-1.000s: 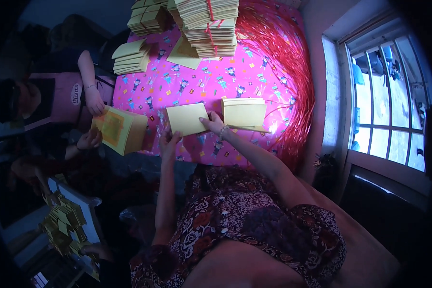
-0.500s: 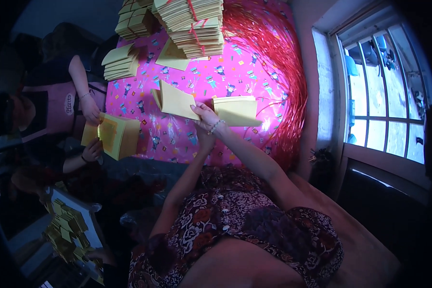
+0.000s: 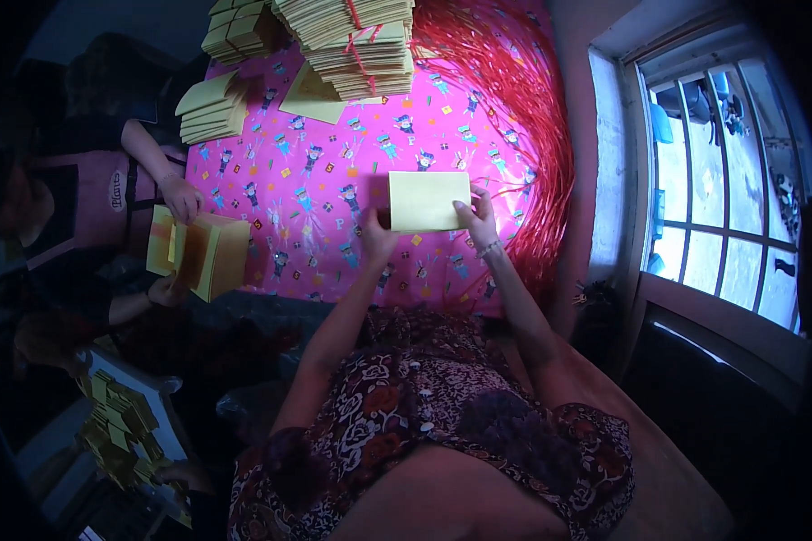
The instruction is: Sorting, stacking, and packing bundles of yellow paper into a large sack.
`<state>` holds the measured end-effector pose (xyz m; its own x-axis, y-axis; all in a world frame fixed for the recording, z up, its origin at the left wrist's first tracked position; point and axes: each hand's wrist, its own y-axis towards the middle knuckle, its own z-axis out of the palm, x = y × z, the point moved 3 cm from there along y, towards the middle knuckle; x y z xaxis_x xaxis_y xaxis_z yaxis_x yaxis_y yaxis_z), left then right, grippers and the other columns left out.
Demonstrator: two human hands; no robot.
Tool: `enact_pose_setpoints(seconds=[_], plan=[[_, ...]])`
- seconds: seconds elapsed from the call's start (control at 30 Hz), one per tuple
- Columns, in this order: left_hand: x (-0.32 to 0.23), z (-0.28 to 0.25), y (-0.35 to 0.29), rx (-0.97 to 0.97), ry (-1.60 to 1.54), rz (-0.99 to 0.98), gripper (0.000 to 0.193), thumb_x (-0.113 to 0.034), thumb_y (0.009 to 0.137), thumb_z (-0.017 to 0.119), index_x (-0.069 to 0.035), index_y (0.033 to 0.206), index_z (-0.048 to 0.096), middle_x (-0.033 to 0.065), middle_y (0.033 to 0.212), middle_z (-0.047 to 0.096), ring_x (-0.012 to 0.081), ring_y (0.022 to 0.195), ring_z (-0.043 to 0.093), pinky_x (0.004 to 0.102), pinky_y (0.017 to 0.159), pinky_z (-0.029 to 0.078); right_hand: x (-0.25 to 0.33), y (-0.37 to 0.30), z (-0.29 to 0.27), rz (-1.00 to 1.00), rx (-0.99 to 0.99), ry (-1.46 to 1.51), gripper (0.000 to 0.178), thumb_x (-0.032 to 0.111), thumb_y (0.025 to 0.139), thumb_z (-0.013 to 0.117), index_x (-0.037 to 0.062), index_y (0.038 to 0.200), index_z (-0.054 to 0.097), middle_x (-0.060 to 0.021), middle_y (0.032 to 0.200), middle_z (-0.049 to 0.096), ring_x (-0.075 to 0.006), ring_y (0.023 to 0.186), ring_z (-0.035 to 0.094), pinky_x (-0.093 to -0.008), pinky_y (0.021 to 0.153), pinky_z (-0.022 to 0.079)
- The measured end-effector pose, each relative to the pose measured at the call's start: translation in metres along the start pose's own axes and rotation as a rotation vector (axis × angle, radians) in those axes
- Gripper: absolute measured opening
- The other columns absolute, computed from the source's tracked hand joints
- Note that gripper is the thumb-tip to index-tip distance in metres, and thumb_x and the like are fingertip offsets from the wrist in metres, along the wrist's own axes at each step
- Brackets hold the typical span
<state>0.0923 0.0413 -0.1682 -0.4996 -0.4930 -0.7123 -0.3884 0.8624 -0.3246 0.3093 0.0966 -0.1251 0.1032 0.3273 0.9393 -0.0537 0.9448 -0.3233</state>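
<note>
Above the pink patterned tablecloth, a squared stack of yellow paper sheets (image 3: 427, 200) is held between my two hands. My left hand (image 3: 379, 236) is closed at the stack's lower left corner, its fingers partly hidden behind and beside it. My right hand (image 3: 478, 221) grips the right edge, thumb on top and fingers around the side. A bracelet circles my right wrist. The sheets lie together as one even block, with the broad top face toward me.
Tied piles of yellow paper (image 3: 370, 54) stand at the table's back, beside a loose pile (image 3: 212, 108). Red plastic strands (image 3: 523, 117) run down the right side. A co-worker's hand (image 3: 182, 198) handles yellow sheets (image 3: 221, 252) at the left. A barred window (image 3: 722, 189) is at right.
Two separate parts of yellow paper, one in my hands and one on the table, now appear as one squared stack. My hands have moved apart to its two sides, my right hand going right.
</note>
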Motion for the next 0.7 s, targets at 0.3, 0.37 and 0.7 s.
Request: enact_pose_setpoints(seconds=[0.3, 0.37, 0.7], plan=[[0.008, -0.002, 0.01, -0.033, -0.236, 0.008, 0.015, -0.012, 0.075, 0.062, -0.003, 0.087, 0.058, 0.0111, 0.075, 0.064, 0.0215, 0.069, 0.063, 0.0333, 0.062, 0.048, -0.017, 0.001, 0.002, -0.235, -0.083, -0.321, 0.043, 0.005, 0.082, 0.056, -0.0007, 0.118, 0.034, -0.0169, 0.099, 0.051, -0.0231, 0.088, 0.056, -0.0315, 0.074, 0.048], [0.029, -0.003, 0.014, -0.076, -0.337, 0.065, 0.014, -0.013, 0.077, 0.061, -0.002, 0.085, 0.059, 0.0126, 0.075, 0.063, 0.0219, 0.07, 0.063, 0.0333, 0.063, 0.048, -0.002, -0.005, 0.021, -0.362, -0.118, -0.572, 0.042, 0.002, 0.081, 0.054, -0.0004, 0.118, 0.035, -0.0182, 0.102, 0.05, -0.0278, 0.091, 0.056, -0.0345, 0.076, 0.047], [-0.092, -0.03, -0.041, -0.065, 0.35, 0.592, 0.063, -0.029, 0.079, 0.053, -0.007, 0.135, 0.032, 0.0175, 0.141, 0.022, 0.0339, 0.13, 0.02, 0.0492, 0.101, 0.024, 0.015, -0.015, 0.029, -0.346, -0.282, -1.2, 0.054, 0.01, 0.068, 0.06, 0.0013, 0.118, 0.04, -0.0175, 0.109, 0.046, -0.0341, 0.096, 0.046, -0.0407, 0.083, 0.041]])
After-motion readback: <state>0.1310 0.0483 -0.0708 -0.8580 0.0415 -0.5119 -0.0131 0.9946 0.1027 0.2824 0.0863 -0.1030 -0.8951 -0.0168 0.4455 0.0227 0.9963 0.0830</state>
